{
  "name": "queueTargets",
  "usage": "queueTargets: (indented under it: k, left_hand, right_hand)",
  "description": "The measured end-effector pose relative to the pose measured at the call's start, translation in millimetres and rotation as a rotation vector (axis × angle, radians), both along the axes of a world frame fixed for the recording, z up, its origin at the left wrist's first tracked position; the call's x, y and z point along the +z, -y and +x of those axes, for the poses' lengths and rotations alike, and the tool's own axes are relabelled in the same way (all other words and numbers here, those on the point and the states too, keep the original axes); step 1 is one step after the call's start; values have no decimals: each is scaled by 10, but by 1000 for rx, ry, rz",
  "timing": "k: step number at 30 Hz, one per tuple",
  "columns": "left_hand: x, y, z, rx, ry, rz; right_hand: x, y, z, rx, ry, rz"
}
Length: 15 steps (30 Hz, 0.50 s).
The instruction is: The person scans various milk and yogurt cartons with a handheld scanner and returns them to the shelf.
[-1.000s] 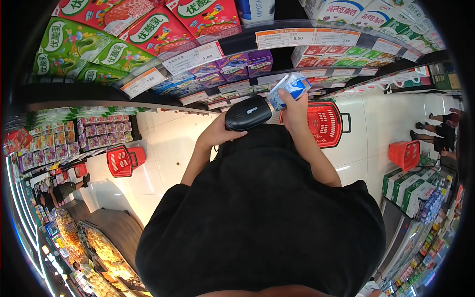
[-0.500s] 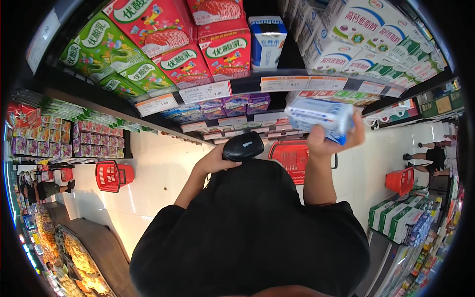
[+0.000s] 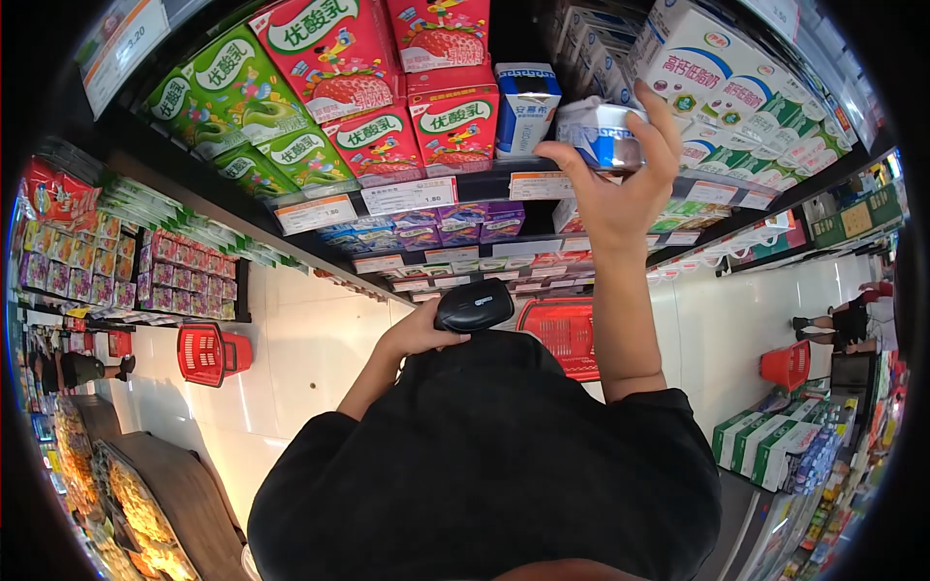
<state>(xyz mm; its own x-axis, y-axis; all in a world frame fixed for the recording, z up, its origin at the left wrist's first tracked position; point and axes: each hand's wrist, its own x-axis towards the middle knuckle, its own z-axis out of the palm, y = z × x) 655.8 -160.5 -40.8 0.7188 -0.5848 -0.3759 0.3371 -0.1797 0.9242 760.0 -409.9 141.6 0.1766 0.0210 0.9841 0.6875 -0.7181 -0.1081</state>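
My right hand (image 3: 630, 184) reaches up to the shelf with fingers spread around a blue and white carton (image 3: 599, 134), which lies at the shelf's front part. The thumb is off its left side and the fingertips are at its right and top. Just left of it an upright blue and white carton (image 3: 526, 111) stands beside red strawberry cartons (image 3: 455, 126). White milk packs (image 3: 712, 68) are stacked to the right. My left hand (image 3: 417, 331) holds a black handheld device (image 3: 475, 306) low in front of my chest.
Green cartons (image 3: 228, 87) fill the shelf's left end, above a price-tag strip (image 3: 409, 195). A red basket (image 3: 560, 334) is below the shelf, another (image 3: 213, 354) on the floor at left. People's legs show at both sides; green and white boxes (image 3: 775, 436) sit lower right.
My right hand has moved up from in front of the lower shelves to the upper shelf with the blue and white carton, and its fingers have spread. My left hand has barely moved.
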Motion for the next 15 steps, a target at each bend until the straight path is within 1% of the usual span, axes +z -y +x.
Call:
queueTargets:
  k: [1, 3, 5, 6, 8, 9, 11, 15]
  left_hand:
    - [-3, -9, 0, 5, -2, -1]
    - [10, -21, 6, -29, -12, 9]
    - [71, -4, -22, -5, -7, -12]
    - [96, 5, -27, 20, -2, -34]
    - [90, 6, -16, 18, -5, -29]
    - [86, 7, -14, 18, -9, -26]
    - [101, 10, -5, 11, -18, -23]
    - [12, 21, 8, 5, 6, -54]
  right_hand:
    - [-10, -7, -9, -18, -84, 0]
    - [-10, -32, 27, -10, -49, 4]
    - [20, -61, 19, -132, -198, -29]
    - [55, -64, -9, -134, -199, -27]
    - [146, -66, -103, -174, -464, -65]
    - [175, -61, -130, -175, -466, -65]
    - [227, -47, -164, -147, -455, -157]
    - [318, -56, -84, -76, -489, -147]
